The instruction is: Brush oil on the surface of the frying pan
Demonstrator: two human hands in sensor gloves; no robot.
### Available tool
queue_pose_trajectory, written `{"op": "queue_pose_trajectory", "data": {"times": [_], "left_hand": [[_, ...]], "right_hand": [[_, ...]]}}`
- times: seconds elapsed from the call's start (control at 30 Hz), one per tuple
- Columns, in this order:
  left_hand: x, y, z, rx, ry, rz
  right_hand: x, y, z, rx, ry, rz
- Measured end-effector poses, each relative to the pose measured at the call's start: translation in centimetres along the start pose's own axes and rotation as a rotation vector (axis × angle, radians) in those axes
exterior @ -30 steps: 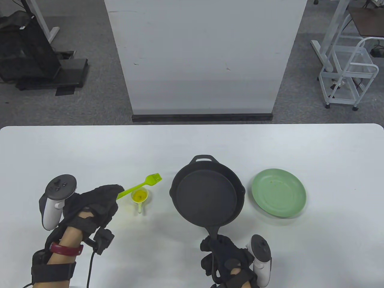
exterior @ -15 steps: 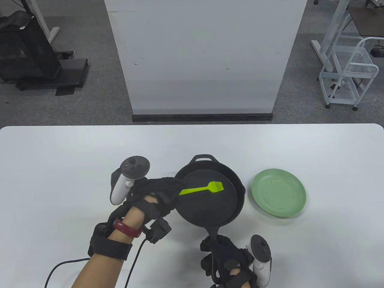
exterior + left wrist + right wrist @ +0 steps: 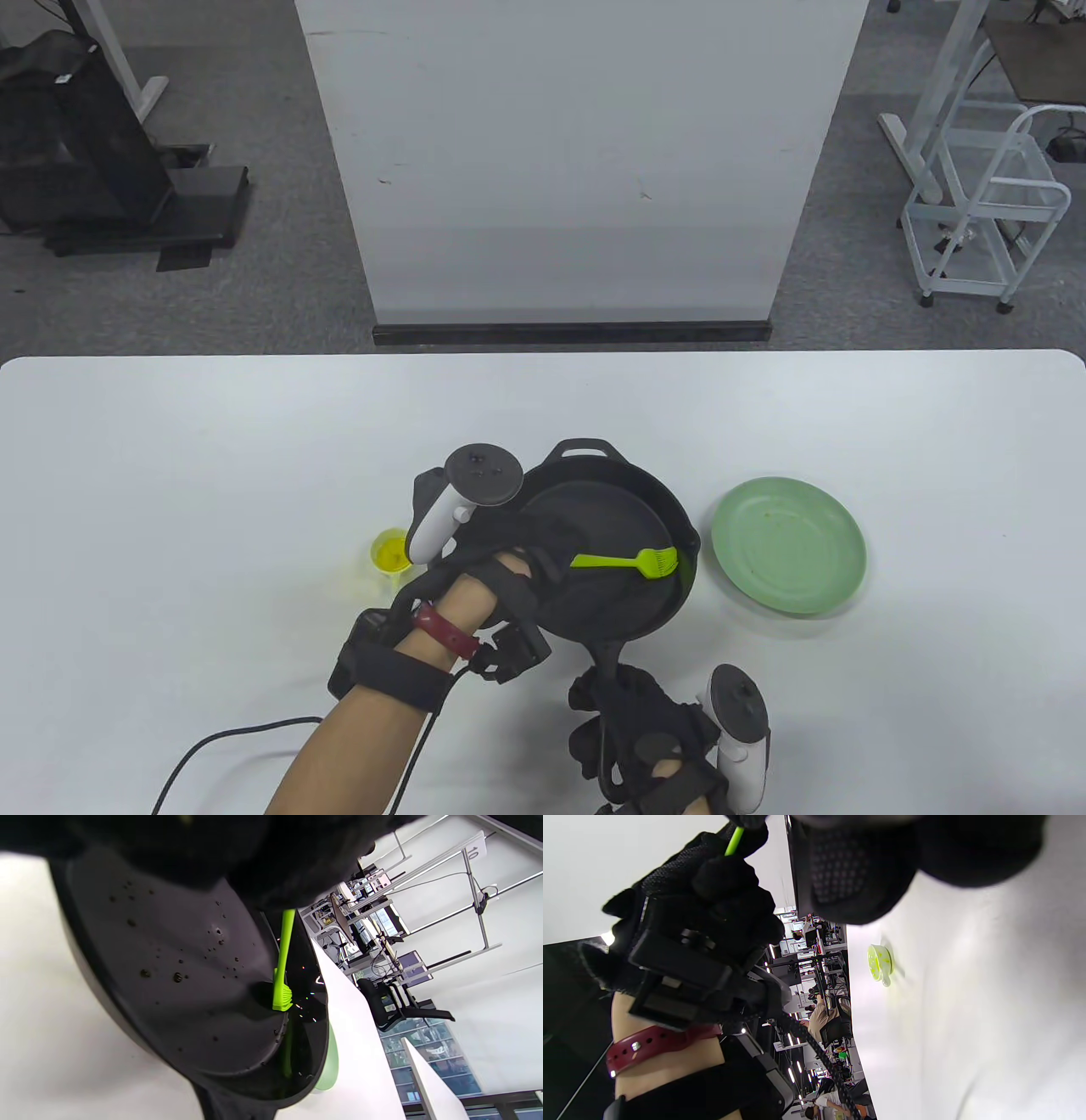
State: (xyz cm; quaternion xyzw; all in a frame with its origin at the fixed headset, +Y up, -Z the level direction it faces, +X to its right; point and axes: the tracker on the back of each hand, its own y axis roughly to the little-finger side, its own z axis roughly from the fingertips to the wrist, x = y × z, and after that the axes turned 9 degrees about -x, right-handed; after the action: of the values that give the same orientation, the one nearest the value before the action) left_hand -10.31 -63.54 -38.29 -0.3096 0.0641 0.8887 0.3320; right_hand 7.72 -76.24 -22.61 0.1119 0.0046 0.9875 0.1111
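A black cast-iron frying pan [image 3: 615, 522] is tilted up toward the right in the table view. My right hand [image 3: 632, 726] grips its handle near the table's front edge. My left hand [image 3: 509, 564] holds a green silicone brush [image 3: 628, 560] over the pan, its bristles at the pan's right inner side. In the left wrist view the brush head [image 3: 281, 997] touches the pan floor [image 3: 178, 959], which carries small oil droplets. A small yellow-green cup of oil [image 3: 390, 553] stands left of the pan; it also shows in the right wrist view [image 3: 879, 963].
A light green plate [image 3: 789, 543] lies right of the pan, close to its rim. A white panel [image 3: 577, 161] stands behind the table. A cable [image 3: 212, 747] trails from my left wrist across the table's front left.
My left hand moved right from beside the oil cup to over the pan, carrying the brush to the pan's right side. The pan has tilted. My right hand stayed on the handle.
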Motion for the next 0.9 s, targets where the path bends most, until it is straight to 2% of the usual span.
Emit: {"op": "queue_pose_trajectory", "data": {"times": [0.63,0.9], "left_hand": [[4.5,3.3,3.9,0.094,-0.062,-0.066],[6.4,3.5,6.4,0.129,-0.147,-0.166]], "right_hand": [[0.1,0.1,0.1,0.0,0.013,0.016],[0.1,0.1,0.1,0.001,0.014,0.019]]}}
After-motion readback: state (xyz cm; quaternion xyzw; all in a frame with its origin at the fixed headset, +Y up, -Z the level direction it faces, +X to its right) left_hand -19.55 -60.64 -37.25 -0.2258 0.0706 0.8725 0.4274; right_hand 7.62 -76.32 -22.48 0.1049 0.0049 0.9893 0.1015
